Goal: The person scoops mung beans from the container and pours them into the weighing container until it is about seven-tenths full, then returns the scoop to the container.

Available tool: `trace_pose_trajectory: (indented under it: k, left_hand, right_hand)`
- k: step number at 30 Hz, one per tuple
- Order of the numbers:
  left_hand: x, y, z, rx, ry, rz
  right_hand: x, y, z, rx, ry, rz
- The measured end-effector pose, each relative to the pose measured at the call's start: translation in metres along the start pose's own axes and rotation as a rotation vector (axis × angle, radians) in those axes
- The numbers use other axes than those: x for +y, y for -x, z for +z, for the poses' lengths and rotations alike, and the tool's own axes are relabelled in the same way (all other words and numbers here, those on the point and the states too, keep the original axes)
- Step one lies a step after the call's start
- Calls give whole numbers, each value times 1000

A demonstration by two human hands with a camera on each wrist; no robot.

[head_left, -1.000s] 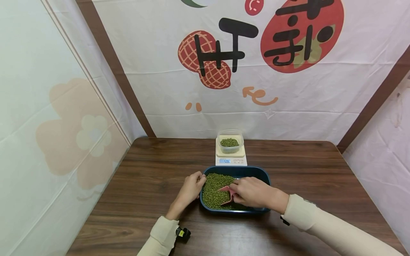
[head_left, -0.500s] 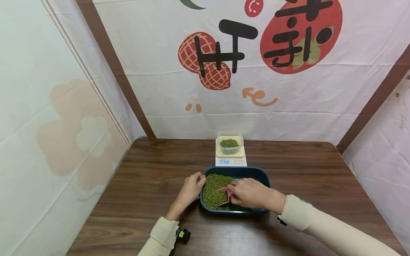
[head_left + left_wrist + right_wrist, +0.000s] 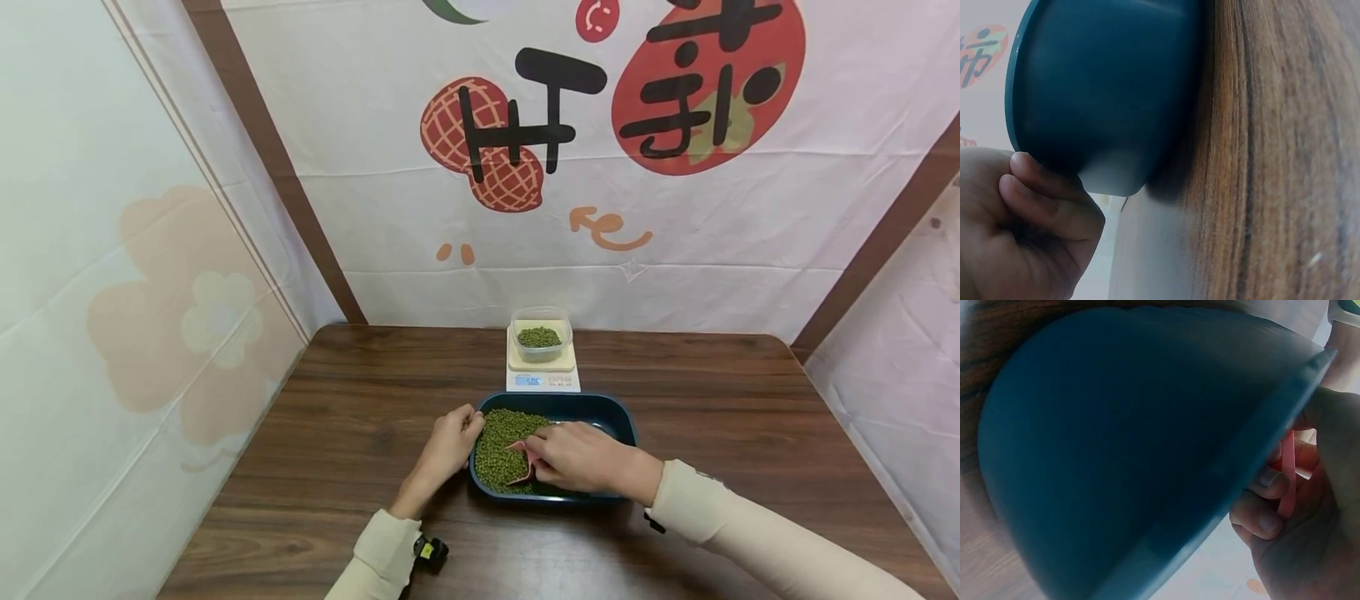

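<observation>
Near the bottom middle, I see the right hand (image 3: 579, 457) curled around a pink scoop (image 3: 1289, 469) in green beans (image 3: 495, 456); the left hand's (image 3: 448, 442) bent fingers hold the blue tub (image 3: 1110, 81).

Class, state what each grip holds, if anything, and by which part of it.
The right grip holds the pink scoop by its handle. The left grip holds the blue tub by its rim at its left end.

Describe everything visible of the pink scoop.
The pink scoop, plastic by its look, is inside the blue tray, its open mouth facing the tray's left end and partly sunk in green beans. The right grip holds it; the handle is mostly hidden, only a slim strip showing in the right wrist view.
</observation>
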State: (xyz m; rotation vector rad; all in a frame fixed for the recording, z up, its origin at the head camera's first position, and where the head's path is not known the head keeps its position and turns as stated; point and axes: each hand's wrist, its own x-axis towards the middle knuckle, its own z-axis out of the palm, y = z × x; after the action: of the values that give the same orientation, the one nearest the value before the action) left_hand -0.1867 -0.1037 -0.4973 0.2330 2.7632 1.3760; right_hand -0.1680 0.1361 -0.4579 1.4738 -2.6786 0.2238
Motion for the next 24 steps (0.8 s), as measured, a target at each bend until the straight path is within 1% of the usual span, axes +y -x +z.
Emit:
trace_pose_trajectory:
  k: [8, 16, 24]
  left_hand:
    - [0, 1, 1, -8, 6, 3]
    - [-1, 0, 1, 1, 4, 7]
    - [0, 0, 1, 6, 0, 9]
  right_hand:
    - [-3, -2, 1, 14, 13, -5]
    - [-4, -3, -2, -15, 6, -3]
    - [-2, -3, -2, -22, -12, 3]
